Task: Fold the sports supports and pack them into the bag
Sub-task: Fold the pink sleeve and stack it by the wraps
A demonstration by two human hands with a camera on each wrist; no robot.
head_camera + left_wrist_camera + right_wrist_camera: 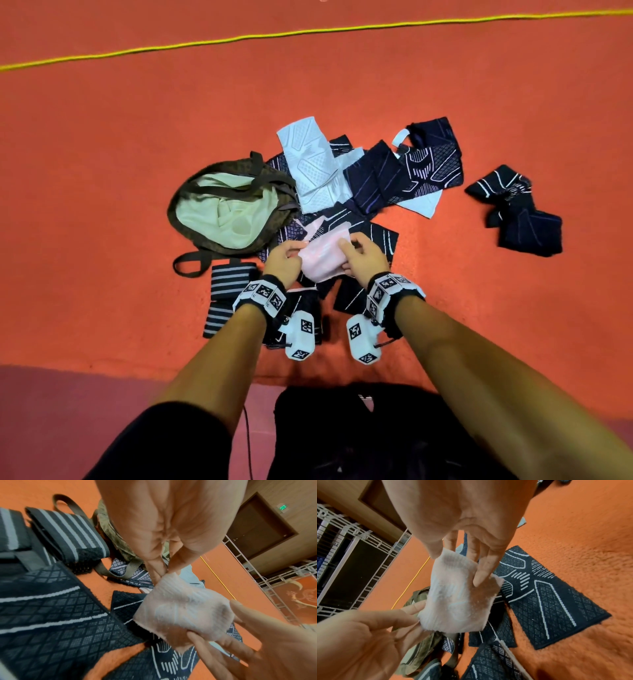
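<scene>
Fingers (155, 566) both hands pinch pink support (323, 257) edges, lifted nr bag (222, 205).

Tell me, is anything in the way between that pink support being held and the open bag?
Nothing visible is. Both hands, left hand and right hand, hold the pink support up off the floor, right beside the bag. The bag's mouth gapes open, showing pale lining; only its handles drape across part of the opening.
</scene>
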